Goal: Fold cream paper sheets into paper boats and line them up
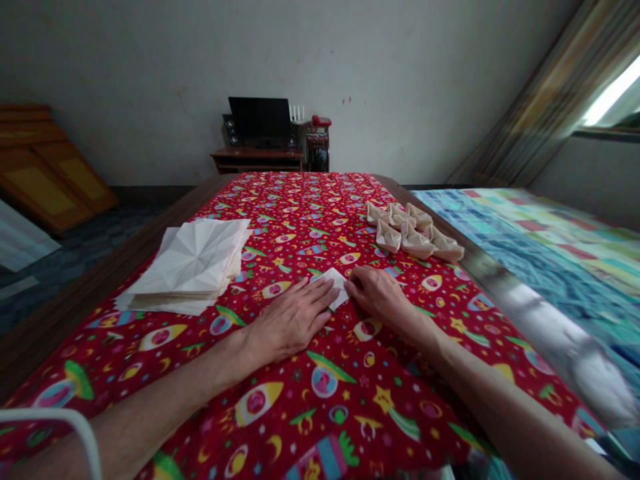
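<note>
A small folded piece of white paper lies on the red patterned cloth in front of me. My left hand rests flat over its left part, fingers stretched out and pressing it down. At the right corner of the paper, my right hand has its fingers curled together in a pinch; the fingertips partly hide the edge there. To the left is a stack of square paper sheets, the top one marked with creases that meet in the middle. Several folded paper boat shapes stand grouped at the right.
The red cloth with rockets and stars covers a dark wooden table. A bed with a patchwork cover adjoins on the right. Against the far wall stand a monitor and speakers. A white curved tube shows at lower left.
</note>
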Available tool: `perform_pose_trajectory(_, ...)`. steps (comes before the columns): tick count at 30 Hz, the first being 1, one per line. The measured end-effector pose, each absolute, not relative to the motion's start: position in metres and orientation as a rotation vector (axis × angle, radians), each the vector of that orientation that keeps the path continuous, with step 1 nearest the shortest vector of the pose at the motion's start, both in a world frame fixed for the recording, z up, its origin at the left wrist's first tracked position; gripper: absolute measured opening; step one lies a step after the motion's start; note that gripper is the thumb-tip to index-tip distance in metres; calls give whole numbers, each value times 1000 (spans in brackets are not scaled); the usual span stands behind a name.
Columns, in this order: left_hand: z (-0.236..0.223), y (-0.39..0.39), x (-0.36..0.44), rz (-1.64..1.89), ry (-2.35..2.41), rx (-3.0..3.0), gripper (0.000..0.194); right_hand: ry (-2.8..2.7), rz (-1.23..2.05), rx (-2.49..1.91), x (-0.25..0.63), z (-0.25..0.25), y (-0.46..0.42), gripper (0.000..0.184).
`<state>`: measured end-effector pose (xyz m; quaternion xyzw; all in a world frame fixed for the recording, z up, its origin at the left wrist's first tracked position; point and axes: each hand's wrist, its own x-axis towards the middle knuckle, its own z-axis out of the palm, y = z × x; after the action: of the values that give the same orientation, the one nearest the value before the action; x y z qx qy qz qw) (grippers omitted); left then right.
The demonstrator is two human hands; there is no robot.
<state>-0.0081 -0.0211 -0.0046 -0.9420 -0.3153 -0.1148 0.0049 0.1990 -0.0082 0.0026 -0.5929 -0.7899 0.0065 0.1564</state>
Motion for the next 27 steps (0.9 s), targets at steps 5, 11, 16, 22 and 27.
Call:
perform_pose_trajectory(5, -4, -20, -9, -325, -992, -2983, 44, -2310, -196, -1530, 195, 2, -20, 19)
perform_pose_trajectory(11, -4, -22, -9, -318, -1008, -2980, 44, -2543, -129, -1075, 196, -10, -42, 40)
perform_pose_trajectory(16, -4, -21, -11, -266, -975, -2941, 48, -2581, -129, -1124, 207, -8, -52, 49)
perform_pose_trajectory(22, -1, -22, -15, -253, -972, -2878, 46, -2580, -168, -1132, 211, -4, -53, 47)
perform_pose_trajectory(27, -5, -20, -28, -326, -1052, -2821, 45, -2524, -168, -1143, 214, -11, -54, 43)
